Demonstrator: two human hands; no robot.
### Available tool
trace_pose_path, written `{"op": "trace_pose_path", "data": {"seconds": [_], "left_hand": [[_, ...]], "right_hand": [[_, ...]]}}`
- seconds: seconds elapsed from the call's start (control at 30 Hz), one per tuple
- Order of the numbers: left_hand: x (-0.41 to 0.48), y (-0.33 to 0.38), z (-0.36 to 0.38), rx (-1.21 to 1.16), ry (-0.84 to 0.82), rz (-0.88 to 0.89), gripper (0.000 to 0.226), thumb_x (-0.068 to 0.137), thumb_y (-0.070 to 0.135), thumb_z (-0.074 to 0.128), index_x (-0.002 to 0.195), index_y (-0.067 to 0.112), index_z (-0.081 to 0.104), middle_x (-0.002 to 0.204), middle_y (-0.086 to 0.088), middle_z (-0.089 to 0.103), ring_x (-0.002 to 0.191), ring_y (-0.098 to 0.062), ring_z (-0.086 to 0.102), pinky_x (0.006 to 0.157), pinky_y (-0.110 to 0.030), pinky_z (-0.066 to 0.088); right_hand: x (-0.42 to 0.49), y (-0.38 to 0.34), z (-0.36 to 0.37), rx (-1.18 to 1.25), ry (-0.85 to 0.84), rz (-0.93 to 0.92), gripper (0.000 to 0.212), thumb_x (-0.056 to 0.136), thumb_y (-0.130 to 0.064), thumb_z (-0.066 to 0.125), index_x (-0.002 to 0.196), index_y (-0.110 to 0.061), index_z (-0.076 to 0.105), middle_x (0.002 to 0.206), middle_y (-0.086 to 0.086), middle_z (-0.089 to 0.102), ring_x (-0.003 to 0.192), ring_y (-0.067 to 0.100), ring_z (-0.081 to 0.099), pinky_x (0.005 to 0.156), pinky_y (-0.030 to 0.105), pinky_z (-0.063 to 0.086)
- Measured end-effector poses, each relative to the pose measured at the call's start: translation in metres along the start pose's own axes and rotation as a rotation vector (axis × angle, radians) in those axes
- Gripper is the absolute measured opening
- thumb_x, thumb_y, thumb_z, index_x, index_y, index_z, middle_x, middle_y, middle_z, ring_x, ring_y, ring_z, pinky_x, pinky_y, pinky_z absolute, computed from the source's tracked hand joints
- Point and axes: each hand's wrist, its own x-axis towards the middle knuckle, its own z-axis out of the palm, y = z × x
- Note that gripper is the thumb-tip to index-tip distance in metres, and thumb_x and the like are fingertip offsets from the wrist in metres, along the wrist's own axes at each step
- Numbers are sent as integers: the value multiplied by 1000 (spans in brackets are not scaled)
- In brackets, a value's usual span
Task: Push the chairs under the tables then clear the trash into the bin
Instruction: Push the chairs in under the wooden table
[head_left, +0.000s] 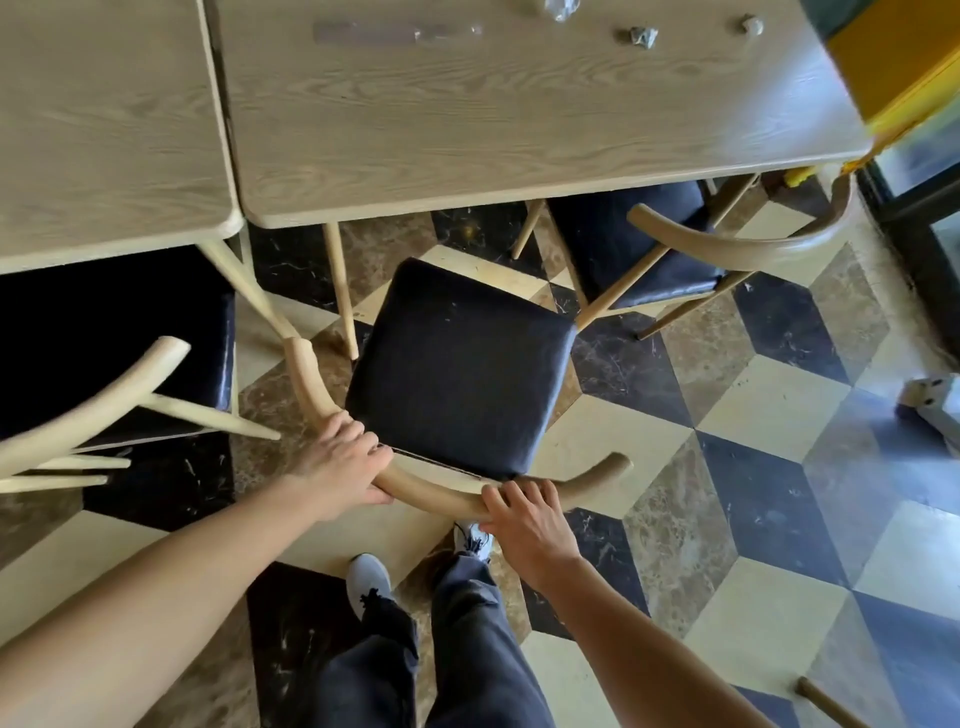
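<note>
A wooden chair with a dark seat (460, 369) stands in front of me, clear of the light wood table (498, 130). My left hand (340, 460) grips the left part of its curved backrest. My right hand (524, 517) grips the same backrest further right. Crumpled trash (641, 36) lies on the far part of the table, with another scrap (751, 24) to its right and a clear wrapper (561, 8) at the top edge.
A second table (104, 119) adjoins on the left, with a chair (104, 364) partly under it. Another chair (670, 249) is tucked partly under the right end. A yellow object (893, 78) stands at the far right. My feet are on the checkered floor.
</note>
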Motion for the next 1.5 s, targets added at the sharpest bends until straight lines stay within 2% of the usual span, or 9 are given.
{"op": "trace_pose_path", "data": {"seconds": [0.07, 0.17, 0.33, 0.6, 0.73, 0.93, 1.27, 1.5], "left_hand": [[13, 5, -7, -22, -5, -33, 58, 88, 68, 51, 123, 22, 60, 120, 0, 61, 121, -27, 49, 111, -45, 18], [31, 13, -20, -41, -46, -89, 56, 90, 68, 47, 127, 25, 53, 128, 2, 55, 127, -26, 42, 112, -44, 20], [59, 26, -36, -82, -88, -143, 56, 93, 68, 38, 131, 28, 47, 135, 4, 51, 130, -24, 38, 111, -43, 21], [99, 39, -62, -79, -52, -233, 59, 92, 70, 36, 129, 27, 50, 128, 5, 55, 123, -23, 44, 104, -43, 27], [114, 30, -72, -50, -72, -254, 60, 92, 71, 30, 129, 28, 49, 127, 5, 56, 121, -23, 46, 102, -44, 31], [138, 3, -94, -14, -103, -253, 63, 92, 73, 27, 130, 27, 48, 125, 4, 56, 117, -22, 47, 96, -43, 33], [167, -39, -122, -2, -166, -251, 69, 93, 73, 29, 137, 23, 45, 132, -1, 57, 121, -26, 50, 97, -46, 37], [187, -48, -138, -29, -181, -217, 72, 94, 72, 29, 144, 22, 40, 135, -3, 54, 123, -28, 48, 99, -46, 35]], "right_hand": [[10, 19, -8, 1, 15, -33, 42, 91, -35, 62, 127, -18, 51, 106, 6, 62, 98, 35, 60, 100, 53, 42], [26, 48, -19, -14, 23, -73, 44, 91, -40, 65, 127, -19, 50, 106, 6, 63, 98, 33, 59, 103, 53, 40], [51, 97, -36, -74, 45, -154, 43, 88, -45, 69, 119, -20, 54, 102, 5, 65, 91, 30, 60, 96, 50, 45], [92, 156, -62, -116, 80, -274, 50, 81, -45, 76, 116, -22, 49, 96, 5, 64, 85, 31, 61, 89, 49, 48], [116, 170, -73, -121, 70, -302, 41, 86, -40, 71, 118, -21, 53, 98, 5, 63, 91, 33, 60, 93, 49, 44], [161, 179, -95, -150, 28, -332, 37, 92, -45, 60, 120, -22, 51, 104, 5, 61, 100, 33, 57, 102, 50, 38], [223, 185, -134, -188, -9, -394, 38, 88, -42, 66, 116, -17, 56, 100, 7, 63, 100, 35, 60, 105, 54, 37], [244, 204, -155, -233, -20, -447, 40, 85, -44, 70, 114, -19, 56, 98, 4, 64, 96, 31, 61, 99, 50, 41]]}}
